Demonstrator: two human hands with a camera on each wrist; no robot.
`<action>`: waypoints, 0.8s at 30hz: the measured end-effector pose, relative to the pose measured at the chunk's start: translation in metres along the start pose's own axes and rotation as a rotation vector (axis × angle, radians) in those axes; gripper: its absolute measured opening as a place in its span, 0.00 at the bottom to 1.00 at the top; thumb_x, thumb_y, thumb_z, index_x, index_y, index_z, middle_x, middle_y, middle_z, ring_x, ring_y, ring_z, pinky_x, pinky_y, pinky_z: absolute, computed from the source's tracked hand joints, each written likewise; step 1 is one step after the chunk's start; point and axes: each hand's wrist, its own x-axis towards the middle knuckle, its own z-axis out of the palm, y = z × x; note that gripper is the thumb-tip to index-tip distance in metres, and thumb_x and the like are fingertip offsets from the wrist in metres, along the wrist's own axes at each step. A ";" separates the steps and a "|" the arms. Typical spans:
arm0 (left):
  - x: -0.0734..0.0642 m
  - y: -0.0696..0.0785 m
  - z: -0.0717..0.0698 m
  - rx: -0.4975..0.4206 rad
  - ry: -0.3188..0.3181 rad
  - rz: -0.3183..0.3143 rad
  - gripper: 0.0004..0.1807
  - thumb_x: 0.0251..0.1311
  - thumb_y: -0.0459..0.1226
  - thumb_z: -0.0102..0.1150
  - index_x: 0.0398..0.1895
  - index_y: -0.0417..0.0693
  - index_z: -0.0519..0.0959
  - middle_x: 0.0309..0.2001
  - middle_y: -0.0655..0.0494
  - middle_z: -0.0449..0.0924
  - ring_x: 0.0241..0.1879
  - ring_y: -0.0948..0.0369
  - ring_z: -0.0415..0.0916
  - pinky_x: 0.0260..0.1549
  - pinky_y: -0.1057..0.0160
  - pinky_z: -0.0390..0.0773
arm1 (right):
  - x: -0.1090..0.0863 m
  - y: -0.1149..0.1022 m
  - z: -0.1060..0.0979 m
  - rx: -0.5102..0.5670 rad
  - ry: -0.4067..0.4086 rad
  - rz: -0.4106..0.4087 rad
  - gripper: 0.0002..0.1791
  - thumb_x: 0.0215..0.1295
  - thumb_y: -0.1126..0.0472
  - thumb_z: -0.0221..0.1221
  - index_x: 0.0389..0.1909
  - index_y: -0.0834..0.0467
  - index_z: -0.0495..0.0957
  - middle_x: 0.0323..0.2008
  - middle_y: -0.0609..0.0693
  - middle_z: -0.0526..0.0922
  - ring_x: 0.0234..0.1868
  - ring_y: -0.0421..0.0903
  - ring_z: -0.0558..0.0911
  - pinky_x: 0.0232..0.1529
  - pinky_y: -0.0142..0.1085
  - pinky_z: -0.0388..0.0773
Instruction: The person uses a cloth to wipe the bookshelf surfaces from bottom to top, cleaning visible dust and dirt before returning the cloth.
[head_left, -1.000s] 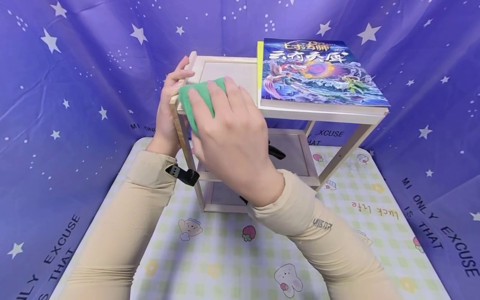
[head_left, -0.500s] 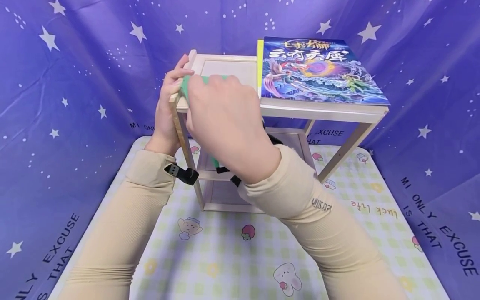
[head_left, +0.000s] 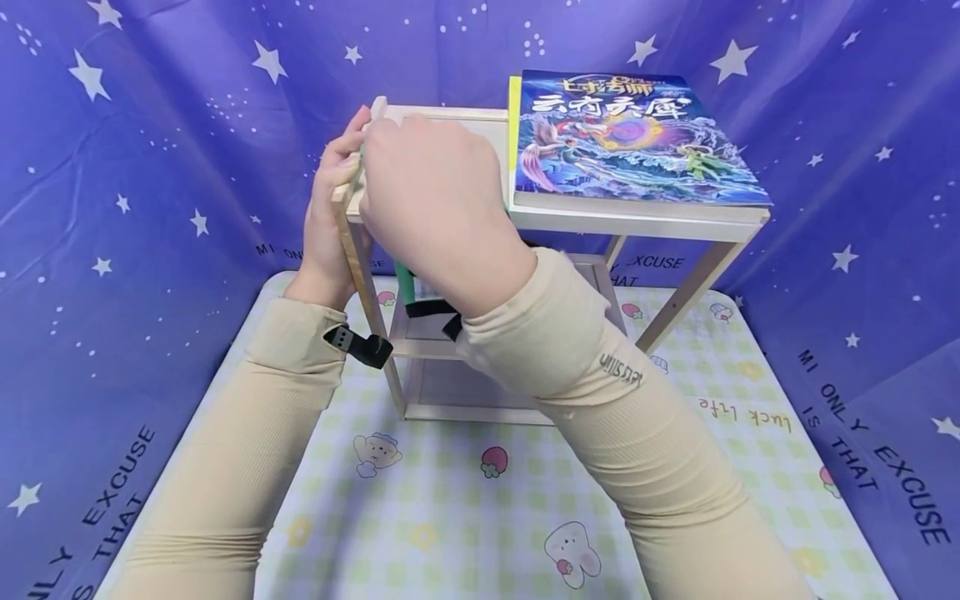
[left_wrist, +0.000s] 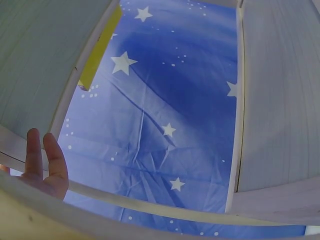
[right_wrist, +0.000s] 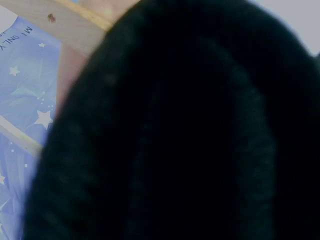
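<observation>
In the head view my left hand (head_left: 324, 225) grips the left side of a small pale wooden shelf (head_left: 645, 223) near its top corner. Fingers of that hand (left_wrist: 49, 170) show by the side rail in the left wrist view. My right hand (head_left: 438, 200) is over the left part of the shelf's top, its knuckles up and fingers bent. It holds a green cloth (head_left: 406, 283), mostly covered by the hand, with a strip hanging below the wrist. Dark, blurred cloth (right_wrist: 175, 130) fills most of the right wrist view.
A blue illustrated book (head_left: 622, 142) lies on the right half of the shelf top, with a yellow edge (head_left: 513, 137) beneath it. The shelf stands on a checked tablecloth (head_left: 427, 492). A purple starry curtain (head_left: 187, 100) surrounds the table.
My right hand has moved away from me and slightly left along the shelf top with the cloth, which is now mostly hidden under it. The left hand keeps its place on the shelf.
</observation>
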 end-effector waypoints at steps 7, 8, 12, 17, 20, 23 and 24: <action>-0.001 0.004 0.000 -0.062 -0.008 -0.064 0.30 0.68 0.40 0.37 0.73 0.48 0.61 0.73 0.56 0.64 0.46 0.65 0.73 0.41 0.71 0.75 | 0.013 0.003 -0.008 -0.008 -0.108 0.013 0.27 0.66 0.50 0.47 0.66 0.48 0.72 0.44 0.47 0.82 0.40 0.48 0.81 0.28 0.40 0.80; -0.001 0.004 0.001 -0.074 -0.003 -0.076 0.29 0.68 0.39 0.37 0.73 0.48 0.61 0.72 0.57 0.65 0.46 0.65 0.74 0.42 0.71 0.76 | 0.012 0.003 -0.011 -0.002 -0.124 0.015 0.28 0.67 0.51 0.46 0.67 0.49 0.71 0.45 0.48 0.83 0.41 0.48 0.82 0.28 0.40 0.81; 0.000 0.007 0.005 -0.087 0.015 -0.113 0.28 0.68 0.39 0.38 0.72 0.52 0.64 0.70 0.60 0.67 0.47 0.64 0.74 0.44 0.69 0.75 | 0.005 0.003 -0.022 0.015 -0.140 0.019 0.30 0.69 0.53 0.45 0.72 0.51 0.66 0.48 0.49 0.83 0.43 0.49 0.82 0.33 0.41 0.83; 0.000 0.007 0.004 -0.064 0.014 -0.119 0.27 0.68 0.40 0.38 0.71 0.54 0.65 0.70 0.58 0.68 0.46 0.64 0.74 0.43 0.69 0.76 | -0.001 0.002 -0.030 0.032 -0.157 0.028 0.29 0.68 0.55 0.45 0.71 0.52 0.67 0.48 0.49 0.83 0.44 0.49 0.82 0.35 0.41 0.82; 0.000 0.007 0.003 -0.060 0.018 -0.111 0.28 0.68 0.39 0.37 0.72 0.52 0.64 0.71 0.59 0.66 0.45 0.64 0.75 0.42 0.70 0.76 | -0.005 0.001 -0.032 0.059 -0.165 0.039 0.27 0.67 0.56 0.46 0.68 0.52 0.70 0.54 0.51 0.78 0.49 0.50 0.79 0.40 0.42 0.82; -0.001 0.006 0.002 -0.044 0.015 -0.097 0.26 0.68 0.38 0.37 0.70 0.50 0.65 0.73 0.63 0.63 0.55 0.64 0.74 0.48 0.70 0.76 | -0.011 0.000 -0.031 0.066 -0.131 0.034 0.26 0.66 0.57 0.48 0.65 0.52 0.73 0.58 0.53 0.72 0.55 0.51 0.71 0.45 0.42 0.80; -0.001 0.005 0.002 -0.033 0.011 -0.090 0.25 0.68 0.38 0.37 0.68 0.49 0.66 0.74 0.64 0.61 0.60 0.64 0.72 0.52 0.69 0.75 | -0.012 0.000 -0.030 0.058 -0.113 0.028 0.25 0.66 0.57 0.48 0.64 0.51 0.74 0.58 0.54 0.70 0.57 0.52 0.69 0.48 0.42 0.78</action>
